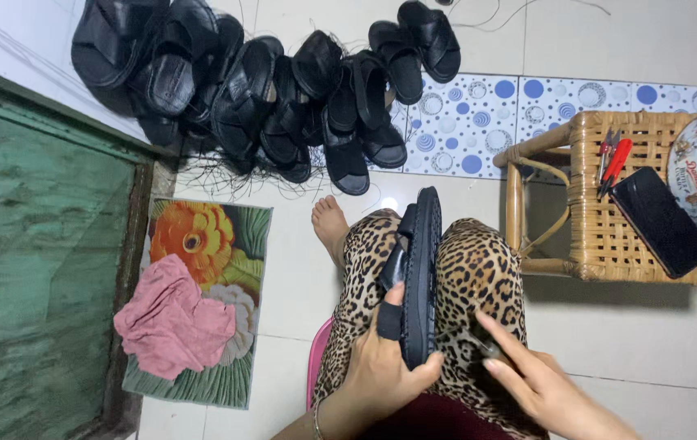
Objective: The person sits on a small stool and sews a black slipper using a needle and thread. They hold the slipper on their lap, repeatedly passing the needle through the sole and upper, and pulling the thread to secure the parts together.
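One sandal (pixel 420 277) — between both hands (pixel 381 367)

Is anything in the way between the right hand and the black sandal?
Nothing visible. The right hand is just beside the black sandal, which the left hand holds on edge over the lap; only open air lies between them.

I see a black sandal (pixel 420 277) stood on its edge along my lap, its thick ridged sole facing right and the straps bulging to the left; its toe end points away from me, its heel end sits low between my knees, resting on leopard-print fabric
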